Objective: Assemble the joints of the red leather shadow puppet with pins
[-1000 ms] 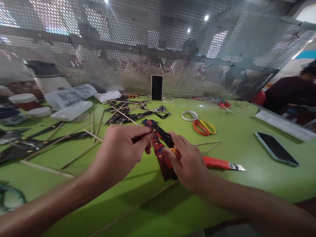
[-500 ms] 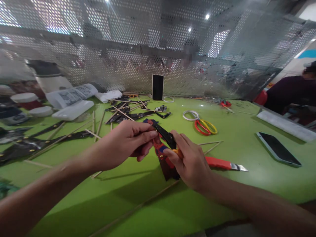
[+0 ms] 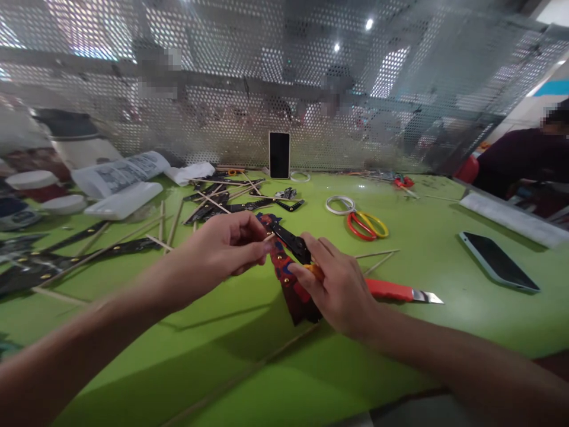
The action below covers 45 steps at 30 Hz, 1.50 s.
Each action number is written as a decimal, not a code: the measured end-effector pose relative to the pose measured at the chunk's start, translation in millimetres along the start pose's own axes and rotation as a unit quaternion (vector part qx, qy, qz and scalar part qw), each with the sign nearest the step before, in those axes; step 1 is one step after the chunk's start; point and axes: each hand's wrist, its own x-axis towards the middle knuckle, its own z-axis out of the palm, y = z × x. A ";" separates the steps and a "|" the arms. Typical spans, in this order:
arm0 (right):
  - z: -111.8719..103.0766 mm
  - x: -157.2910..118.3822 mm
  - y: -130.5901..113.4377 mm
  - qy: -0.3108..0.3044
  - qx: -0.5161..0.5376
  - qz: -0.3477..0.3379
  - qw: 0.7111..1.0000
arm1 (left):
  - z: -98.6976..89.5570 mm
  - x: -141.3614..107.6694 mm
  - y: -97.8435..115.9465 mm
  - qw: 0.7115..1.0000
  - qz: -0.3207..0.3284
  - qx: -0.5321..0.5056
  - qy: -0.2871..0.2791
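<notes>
My left hand [image 3: 235, 243] is closed in a pinch, with a short pale end, seemingly of a thin wooden stick [image 3: 269, 236], showing at its fingertips. My right hand [image 3: 340, 284] grips a pair of pliers [image 3: 291, 242] with a black head and orange handle. The black jaws reach up and left, close to the left fingertips. Below them lies a flat red and blue jointed figure piece [image 3: 284, 270] with gold studs, partly covered by my right hand. A red utility knife [image 3: 395, 290] with its blade out lies just beyond my right hand.
Dark studded pieces [image 3: 102, 252] and several thin sticks lie at left and behind. Wire coils [image 3: 367, 226], a phone [image 3: 500, 261] and a white strip are at right. Another phone [image 3: 279, 155] stands against the perforated screen. A person [image 3: 528, 157] sits far right.
My left fingers have loosened and shifted slightly away from the pliers, and the pale stick end now shows. The right hand keeps its grip. The whole view has shifted slightly.
</notes>
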 end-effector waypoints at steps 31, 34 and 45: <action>-5.4 -4.3 -7.6 0.097 -0.114 -0.070 0.986 | -2.7 -10.6 8.2 0.997 0.060 -0.051 -0.025; -8.8 -2.4 -7.9 0.096 -0.114 -0.085 0.985 | -3.0 -12.9 12.1 0.997 0.046 -0.063 -0.027; -17.2 1.5 -5.5 0.087 -0.086 -0.138 0.983 | -3.6 -16.5 17.2 0.983 0.007 -0.163 -0.083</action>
